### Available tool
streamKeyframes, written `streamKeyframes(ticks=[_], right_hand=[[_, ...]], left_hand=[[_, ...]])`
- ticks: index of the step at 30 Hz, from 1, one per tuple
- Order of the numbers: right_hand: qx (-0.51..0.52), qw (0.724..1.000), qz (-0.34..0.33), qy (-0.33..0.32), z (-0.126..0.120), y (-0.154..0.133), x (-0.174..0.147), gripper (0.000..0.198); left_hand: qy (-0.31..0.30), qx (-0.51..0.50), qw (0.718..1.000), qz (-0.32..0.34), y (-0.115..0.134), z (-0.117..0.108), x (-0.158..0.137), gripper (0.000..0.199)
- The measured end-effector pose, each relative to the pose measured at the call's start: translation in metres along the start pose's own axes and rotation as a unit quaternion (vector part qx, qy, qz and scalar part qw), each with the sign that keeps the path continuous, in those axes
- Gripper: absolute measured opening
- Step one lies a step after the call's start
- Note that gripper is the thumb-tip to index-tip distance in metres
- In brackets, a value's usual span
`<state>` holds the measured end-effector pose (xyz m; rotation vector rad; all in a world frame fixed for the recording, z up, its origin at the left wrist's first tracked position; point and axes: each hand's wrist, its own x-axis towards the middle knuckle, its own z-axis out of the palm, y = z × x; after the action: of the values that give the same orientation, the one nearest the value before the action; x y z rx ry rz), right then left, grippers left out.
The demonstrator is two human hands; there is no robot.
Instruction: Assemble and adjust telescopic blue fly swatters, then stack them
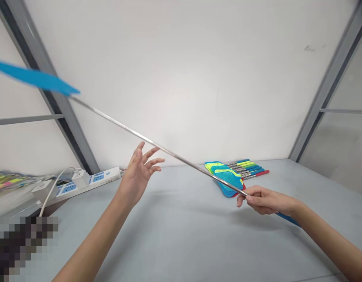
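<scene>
A blue fly swatter (122, 125) with a long, extended metal rod slants across the view, its flat blue head at the upper left and its blue handle at the lower right. My right hand (264, 200) is closed around it where the rod meets the handle. Just under the middle of the rod, my left hand (141, 168) is open with its fingers spread; whether a fingertip touches the rod I cannot tell. Behind my right hand, a pile of fly swatters (228, 178) in blue, yellow-green and red lies on the grey table (181, 235), their rods pushed in short.
A white power strip (95, 181) with plugged-in adapters (80, 179) and a white cable runs along the table's left side. Colourful items in clear wrapping (10, 186) lie at the far left. A white wall (198, 78) with grey frame posts stands behind the table.
</scene>
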<state>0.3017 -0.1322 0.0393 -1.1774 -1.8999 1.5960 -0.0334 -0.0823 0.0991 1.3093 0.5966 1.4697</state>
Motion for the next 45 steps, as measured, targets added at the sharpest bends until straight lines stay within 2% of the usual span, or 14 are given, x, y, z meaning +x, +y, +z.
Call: streamKeyframes(ticks=[6,10,12,15,18,27,30,33,35,37,39,41,42,45], right_hand=[[-0.069,0.995,0.075,-0.016,-0.013,0.004,-0.014,0.037],[-0.101,0.988,0.117,0.007,-0.024,0.003,-0.017,0.036],[-0.117,0.985,0.124,0.010,-0.027,-0.001,-0.014,0.036],[-0.139,0.985,0.103,0.020,-0.025,-0.010,-0.002,0.035],[-0.170,0.982,0.075,0.031,-0.016,-0.018,0.017,0.035],[-0.185,0.982,-0.017,0.036,0.016,-0.021,0.067,0.036],[-0.159,0.987,-0.006,0.032,0.021,-0.014,0.075,0.039],[-0.110,0.993,0.025,-0.029,0.020,-0.005,0.076,0.040],[-0.094,0.994,0.035,-0.047,0.019,0.000,0.075,0.041],[-0.093,0.994,0.037,-0.043,0.018,0.004,0.072,0.041],[-0.094,0.994,0.040,-0.042,0.018,0.007,0.069,0.042],[-0.091,0.994,0.041,-0.052,0.018,0.008,0.065,0.043],[-0.089,0.993,0.042,-0.059,0.018,0.008,0.064,0.043],[-0.086,0.992,0.042,-0.079,0.019,0.007,0.061,0.043]], left_hand=[[0.067,-0.047,0.997,-0.011,-0.002,-0.024,0.007,0.026],[0.032,-0.026,0.997,-0.069,-0.024,-0.029,-0.001,0.033],[0.006,0.013,0.993,-0.117,-0.039,-0.024,-0.009,0.034],[-0.071,0.063,0.976,-0.195,-0.059,-0.008,-0.021,0.038],[-0.122,0.064,0.960,-0.244,-0.074,0.009,-0.027,0.041],[-0.183,-0.023,0.924,-0.334,-0.105,0.042,-0.035,0.050],[-0.190,-0.046,0.911,-0.362,-0.118,0.048,-0.039,0.051],[-0.194,0.009,0.898,-0.396,-0.119,0.051,-0.045,0.058],[-0.222,0.086,0.882,-0.406,-0.107,0.054,-0.053,0.060],[-0.304,0.186,0.856,-0.374,-0.085,0.057,-0.063,0.054],[-0.371,0.320,0.837,-0.244,-0.063,0.058,-0.071,0.042],[-0.360,0.448,0.814,-0.090,-0.050,0.054,-0.075,0.031],[-0.345,0.499,0.794,-0.027,-0.048,0.049,-0.075,0.032],[-0.318,0.596,0.735,0.051,-0.059,0.028,-0.070,0.033]])
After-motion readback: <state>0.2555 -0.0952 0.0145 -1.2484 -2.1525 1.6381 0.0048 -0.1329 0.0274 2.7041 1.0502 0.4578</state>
